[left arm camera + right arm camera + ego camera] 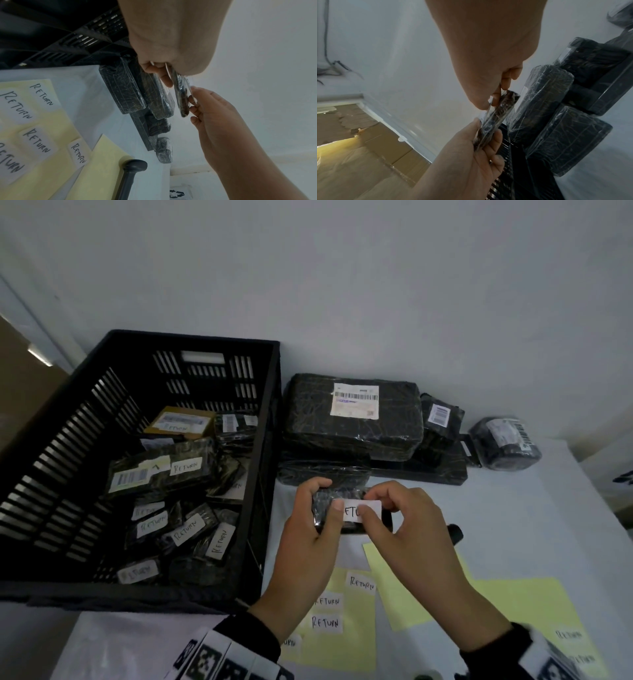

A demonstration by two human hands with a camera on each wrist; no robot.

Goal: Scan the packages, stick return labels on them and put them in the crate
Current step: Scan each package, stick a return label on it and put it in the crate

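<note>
Two hands are meeting over one small black wrapped package [352,513], which is being held in the air above the white table [513,525], just to the right of the black crate [68,419]. The left hand [310,529] is gripping the package's left end, fingers curling over the far edge and the thumb lying on its upper face. The right hand [407,525] is pinching the right end, its thumb pressing on a white return label [356,510] that is lying on the package's upper face, with its other fingers curling behind. From the wrist views the package is showing edge-on, thin and wrapped in clear film, clamped between thumb and fingers on both sides.

Inside the crate, several wrapped packages are lying with "RETURN" labels facing up. Behind the hands, a stack of larger black packages [352,419] is sitting against the wall, the top one showing a barcode label. Nearer the person, yellow backing sheets [513,601] are lying on the table, carrying more handwritten return labels. A dark handle, which may be the scanner's, is lying beside the sheets [130,175].
</note>
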